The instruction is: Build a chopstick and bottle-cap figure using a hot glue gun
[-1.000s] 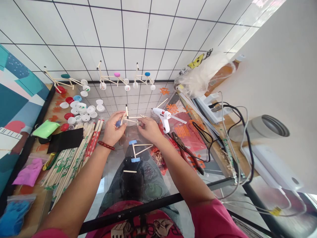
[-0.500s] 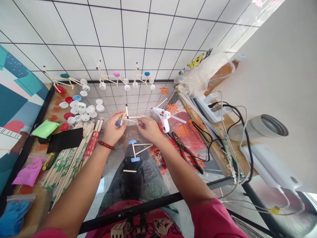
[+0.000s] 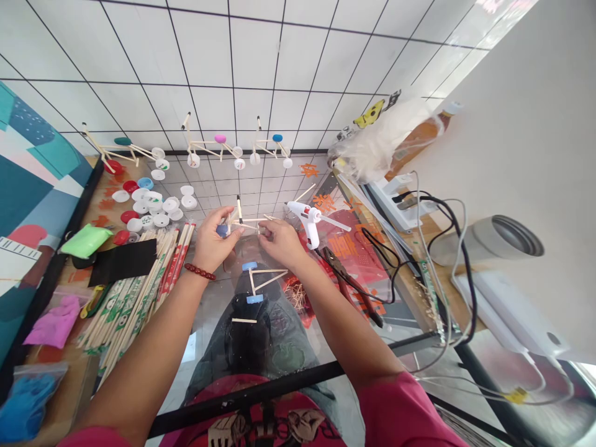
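Observation:
Between my hands, just above the glass table (image 3: 209, 335), is a small tricycle frame (image 3: 249, 220) of wooden sticks with a black-tipped upright bar. My left hand (image 3: 213, 239) pinches its left end, where a blue bottle cap (image 3: 222, 230) shows by the fingers. With thumb and fingertips together, my right hand (image 3: 280, 241) grips the frame's right end. The fingers partly hide both ends. Closer to me lies a stick triangle (image 3: 267, 272) with two light blue caps, and below it a loose short stick (image 3: 244, 321).
Right of my hands rests a white glue gun (image 3: 305, 223), with pliers (image 3: 344, 279) and a black cable beyond. Chopsticks (image 3: 125, 316) and bottle caps (image 3: 161, 205) lie to the left. Several stick tricycles (image 3: 205, 148) stand along the back edge. A grey cylinder (image 3: 484, 239) is far right.
The left fingers have shifted slightly around the frame's left end, the thumb reaching a little further right. The right hand stays almost still.

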{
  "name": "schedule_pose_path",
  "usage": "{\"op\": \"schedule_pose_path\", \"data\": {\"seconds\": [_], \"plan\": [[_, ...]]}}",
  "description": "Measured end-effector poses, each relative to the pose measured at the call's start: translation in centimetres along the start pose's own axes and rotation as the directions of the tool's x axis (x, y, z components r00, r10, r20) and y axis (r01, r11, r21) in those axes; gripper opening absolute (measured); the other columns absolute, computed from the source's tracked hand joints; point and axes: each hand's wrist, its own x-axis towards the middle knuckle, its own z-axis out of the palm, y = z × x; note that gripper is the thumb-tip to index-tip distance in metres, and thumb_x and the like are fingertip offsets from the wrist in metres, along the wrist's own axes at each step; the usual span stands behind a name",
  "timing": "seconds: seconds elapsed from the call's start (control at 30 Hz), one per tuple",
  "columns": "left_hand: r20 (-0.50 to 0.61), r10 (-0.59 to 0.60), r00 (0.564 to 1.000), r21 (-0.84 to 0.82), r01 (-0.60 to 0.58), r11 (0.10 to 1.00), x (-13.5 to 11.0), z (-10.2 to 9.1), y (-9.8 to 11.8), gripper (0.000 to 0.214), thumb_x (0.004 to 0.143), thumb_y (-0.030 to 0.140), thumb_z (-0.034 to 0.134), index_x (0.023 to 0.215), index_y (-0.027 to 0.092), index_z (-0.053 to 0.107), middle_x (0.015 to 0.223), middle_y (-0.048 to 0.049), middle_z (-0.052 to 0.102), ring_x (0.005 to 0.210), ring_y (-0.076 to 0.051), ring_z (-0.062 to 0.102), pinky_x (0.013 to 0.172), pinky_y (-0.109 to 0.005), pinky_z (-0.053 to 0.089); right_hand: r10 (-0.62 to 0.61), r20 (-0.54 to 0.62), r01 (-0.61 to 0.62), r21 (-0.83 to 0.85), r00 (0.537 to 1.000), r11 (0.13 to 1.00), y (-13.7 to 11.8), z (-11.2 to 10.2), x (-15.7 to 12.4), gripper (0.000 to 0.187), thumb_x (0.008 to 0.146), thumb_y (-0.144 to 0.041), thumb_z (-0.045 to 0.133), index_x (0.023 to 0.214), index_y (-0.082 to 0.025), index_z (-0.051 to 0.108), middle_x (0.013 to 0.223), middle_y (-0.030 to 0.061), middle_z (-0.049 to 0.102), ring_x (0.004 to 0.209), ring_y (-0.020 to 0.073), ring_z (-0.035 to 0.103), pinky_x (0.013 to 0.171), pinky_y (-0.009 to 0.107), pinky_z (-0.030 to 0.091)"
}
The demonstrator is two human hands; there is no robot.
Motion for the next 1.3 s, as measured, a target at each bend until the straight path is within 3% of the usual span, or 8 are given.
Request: {"op": "schedule_pose_path", "data": {"seconds": [0.5, 0.67, 0.9, 1.3], "plan": [[0.016, -0.025, 1.000, -0.018, 0.026, 1.000, -0.03, 0.05, -0.28, 0.051, 0.072, 0.030, 0.072, 0.121, 0.019, 0.061, 0.123, -0.0105, 0.065, 0.112, -0.024, 0.063, 0.102, -0.042, 0.048, -0.019, -0.006, 0.019, -0.017, 1.000, 1.000, 0.02, -0.12, -0.16, 0.024, 0.078, -0.020, 0.061, 0.099, -0.015, 0.071, 0.074, 0.0028, 0.064, 0.074, 0.0196, 0.058, 0.075, 0.031, 0.045], [0.018, -0.036, 0.999, -0.022, 0.037, 0.999, 0.04, -0.07, 0.23, 0.050, 0.071, 0.028, 0.072, 0.120, 0.019, 0.061, 0.122, -0.0112, 0.065, 0.112, -0.024, 0.063, 0.103, -0.042, 0.048, -0.015, -0.024, 0.014, -0.043, 1.000, 0.999, -0.09, -0.14, -0.13, 0.008, 0.077, -0.022, 0.062, 0.081, -0.017, 0.068, 0.071, 0.0030, 0.062, 0.071, 0.0196, 0.056, 0.071, 0.030, 0.044], [0.020, -0.046, 0.999, -0.038, 0.047, 0.998, -0.04, 0.12, -0.09, 0.041, 0.077, 0.035, 0.070, 0.114, 0.019, 0.065, 0.118, -0.0100, 0.069, 0.111, -0.024, 0.064, 0.100, -0.040, 0.050, -0.005, 0.004, 0.005, -0.005, 1.000, 1.000, 0.03, -0.15, -0.09, 0.028, 0.078, -0.020, 0.062, 0.104, -0.016, 0.071, 0.075, 0.0027, 0.065, 0.074, 0.0188, 0.059, 0.076, 0.031, 0.046], [-0.009, -0.109, 0.994, 0.046, 0.109, 0.993, -0.15, 0.27, 0.31, 0.037, 0.079, 0.037, 0.068, 0.111, 0.018, 0.067, 0.110, -0.0084, 0.072, 0.103, -0.023, 0.067, 0.095, -0.039, 0.051, 0.010, 0.008, -0.010, -0.005, 1.000, 1.000, -0.13, -0.21, -0.12, 0.028, 0.078, -0.018, 0.064, 0.104, -0.015, 0.072, 0.077, 0.0036, 0.067, 0.077, 0.0194, 0.059, 0.078, 0.031, 0.045]]}}
